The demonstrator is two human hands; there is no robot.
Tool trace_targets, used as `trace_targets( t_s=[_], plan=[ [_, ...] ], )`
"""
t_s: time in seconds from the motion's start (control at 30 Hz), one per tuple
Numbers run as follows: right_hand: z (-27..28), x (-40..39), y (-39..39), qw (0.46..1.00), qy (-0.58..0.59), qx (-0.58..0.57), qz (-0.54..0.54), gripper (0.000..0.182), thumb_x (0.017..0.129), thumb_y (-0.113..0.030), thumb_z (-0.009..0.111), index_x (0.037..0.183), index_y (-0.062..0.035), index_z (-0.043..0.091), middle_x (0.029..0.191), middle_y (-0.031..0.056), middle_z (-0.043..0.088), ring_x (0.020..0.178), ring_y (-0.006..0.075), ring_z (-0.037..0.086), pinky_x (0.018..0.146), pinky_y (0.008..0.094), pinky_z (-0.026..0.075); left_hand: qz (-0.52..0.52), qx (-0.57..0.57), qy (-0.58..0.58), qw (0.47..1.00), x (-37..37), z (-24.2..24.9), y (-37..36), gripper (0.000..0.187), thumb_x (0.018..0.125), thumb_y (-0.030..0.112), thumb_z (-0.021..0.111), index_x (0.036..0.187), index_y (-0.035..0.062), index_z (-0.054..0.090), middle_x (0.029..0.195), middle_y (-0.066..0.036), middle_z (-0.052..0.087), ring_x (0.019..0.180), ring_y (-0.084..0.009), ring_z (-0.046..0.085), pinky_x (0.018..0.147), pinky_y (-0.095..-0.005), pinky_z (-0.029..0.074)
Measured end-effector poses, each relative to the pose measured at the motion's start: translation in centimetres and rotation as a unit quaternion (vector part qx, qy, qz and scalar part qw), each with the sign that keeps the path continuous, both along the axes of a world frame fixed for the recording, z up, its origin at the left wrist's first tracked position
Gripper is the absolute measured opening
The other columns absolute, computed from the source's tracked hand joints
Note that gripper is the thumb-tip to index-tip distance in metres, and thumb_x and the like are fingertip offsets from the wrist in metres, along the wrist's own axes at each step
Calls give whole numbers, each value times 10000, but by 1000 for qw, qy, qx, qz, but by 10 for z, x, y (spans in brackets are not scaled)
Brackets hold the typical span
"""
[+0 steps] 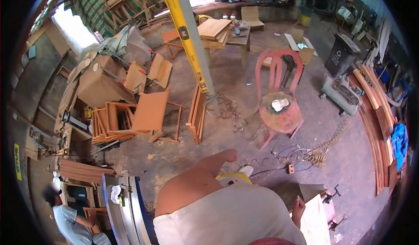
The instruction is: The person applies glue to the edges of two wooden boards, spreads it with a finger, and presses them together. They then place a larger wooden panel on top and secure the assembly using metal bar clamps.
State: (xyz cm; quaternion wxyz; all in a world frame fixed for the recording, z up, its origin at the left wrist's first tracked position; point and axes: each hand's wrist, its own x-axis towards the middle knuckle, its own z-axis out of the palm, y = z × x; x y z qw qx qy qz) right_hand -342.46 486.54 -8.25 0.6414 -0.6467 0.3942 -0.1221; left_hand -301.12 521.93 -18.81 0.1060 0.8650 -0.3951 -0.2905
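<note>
My left hand (230, 155) is in front of my body at the end of a bent arm. Its fingers look curled in, and nothing sticks out of it. Below it are a patch of yellow and a white shoe-like shape (246, 170). My right hand (298, 207) is low at my right side, partly hidden by my beige shirt (231, 216). Its fingers seem bent, but I cannot make out whether it holds anything. Right beside it lies a pale wooden board (315, 221), with a clamp (332, 194) and another clamp (337, 224) along its far side.
Ahead stands a red plastic chair (281, 114) with a white item on it. Coiled hose (317, 157) and cables cross the floor near a socket box (291, 169). Orange wooden frames (150, 112) and a post (192, 40) stand ahead left. Another person (72, 221) works at lower left.
</note>
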Motion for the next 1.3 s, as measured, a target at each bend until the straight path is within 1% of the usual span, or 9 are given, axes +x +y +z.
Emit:
trace_targets(
  t_s=[0.2, 0.5, 0.63, 0.73, 0.97, 1.07, 1.2, 1.27, 1.3],
  plan=[
    [-20, -4, -39, 984, 59, -114, -124, 238, 907, -116, 653, 695, -15, 612, 656, -13, 533, 559, 71, 477, 478, 254, 404, -31, -54, 110, 992, 80, 23, -105, 244, 788, 235, 623, 957, 82, 711, 912, -170, 696, 854, -346, 661, 782, -438, 521],
    [32, 81, -66, 986, 96, -76, -113, 312, 817, -124, 751, 1090, -21, 643, 824, -3, 593, 710, 97, 581, 537, 240, 487, -85, -119, 8, 989, 134, -15, -37, 199, 796, 228, 562, 766, 66, 674, 797, -168, 665, 787, -373, 636, 711, -469, 507],
    [45, 99, -57, 983, 90, -86, -138, 147, 825, -93, 734, 899, -64, 611, 713, -37, 538, 597, 68, 504, 489, 234, 392, -298, -149, -67, 940, 154, -59, 8, 202, 829, 209, 538, 745, 81, 670, 788, -170, 659, 773, -373, 634, 713, -463, 514],
    [23, 83, -60, 975, 137, -66, -161, 178, 832, -117, 731, 958, -61, 620, 745, -27, 554, 602, 76, 520, 487, 243, 417, 83, -21, 171, 981, 135, -15, 11, 220, 864, 225, 514, 772, 94, 666, 841, -166, 659, 805, -364, 624, 761, -461, 514],
    [-57, -9, -50, 972, 121, -103, -172, 375, 885, -204, 712, 1167, 13, 591, 794, -1, 609, 645, 71, 534, 541, 232, 434, -260, -98, 23, 960, 192, -88, -31, 255, 892, 272, 498, 901, 83, 669, 970, -167, 656, 945, -342, 615, 848, -446, 488],
    [-7, -24, -3, 962, 128, -55, -236, 714, 851, -404, 739, 1340, 44, 476, 1049, 154, 666, 971, 223, 631, 884, 343, 501, -475, -124, -127, 862, 214, -48, -88, 134, 823, 178, 584, 863, 88, 674, 952, -104, 682, 920, -266, 648, 834, -400, 501],
    [-14, -81, 50, 915, 247, -73, -311, 736, 812, -408, 770, 1359, -6, 485, 1006, 145, 671, 919, 221, 630, 821, 353, 515, -546, -118, -116, 822, 182, 1, -149, 163, 872, 196, 593, 956, 90, 684, 932, -70, 693, 863, -224, 656, 751, -364, 520],
    [2, -101, 84, 895, 251, -32, -368, 828, 789, -469, 765, 1393, -3, 444, 986, 190, 685, 895, 264, 660, 797, 359, 525, -89, 77, 236, 965, 147, 30, -168, 191, 888, 219, 593, 949, 49, 658, 828, -55, 660, 749, -172, 632, 649, -315, 503],
    [-9, -114, 103, 887, 232, -7, -400, 832, 786, -464, 768, 1397, -5, 437, 985, 188, 684, 891, 256, 661, 791, 353, 524, -110, 85, 233, 963, 134, 27, -182, 191, 888, 219, 593, 949, 49, 658, 828, -55, 660, 749, -172, 632, 649, -315, 503]
  ],
)
